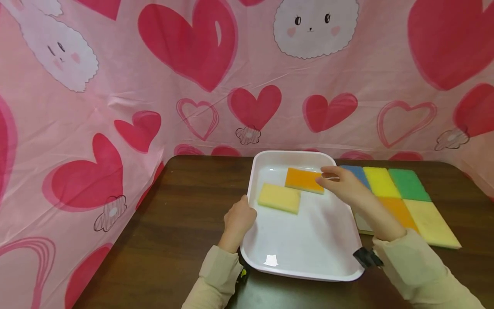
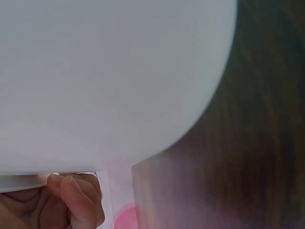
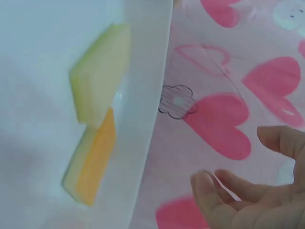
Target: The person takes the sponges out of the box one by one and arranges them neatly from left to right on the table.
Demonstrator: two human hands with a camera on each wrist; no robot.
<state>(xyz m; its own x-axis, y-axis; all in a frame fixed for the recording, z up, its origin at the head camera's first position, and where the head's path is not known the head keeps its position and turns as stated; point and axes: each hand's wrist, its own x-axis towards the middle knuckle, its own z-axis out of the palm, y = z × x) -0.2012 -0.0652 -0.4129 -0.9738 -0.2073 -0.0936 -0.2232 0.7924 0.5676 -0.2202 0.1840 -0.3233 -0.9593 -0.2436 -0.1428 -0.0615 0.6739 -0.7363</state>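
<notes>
A white tray (image 1: 301,249) lies on the brown table, with two flat rectangular sponges inside near its far end. The pale yellow sponge (image 1: 278,198) is nearer the left wall, and the orange-topped sponge (image 1: 304,179) lies behind it to the right. My left hand (image 1: 239,219) grips the tray's left rim; the left wrist view shows its curled fingers (image 2: 78,202) at the rim. Above the tray's right side, beside the orange-topped sponge, is my right hand (image 1: 345,186). Its thumb and fingers (image 3: 205,191) stand apart with nothing between them.
To the tray's right, several sponges lie edge to edge in a block, among them a blue one (image 1: 356,175), a yellow one (image 1: 382,182), and a green one (image 1: 409,184). My right forearm partly hides the block. Pink heart-print cloth (image 1: 154,86) hangs behind the table (image 1: 185,214).
</notes>
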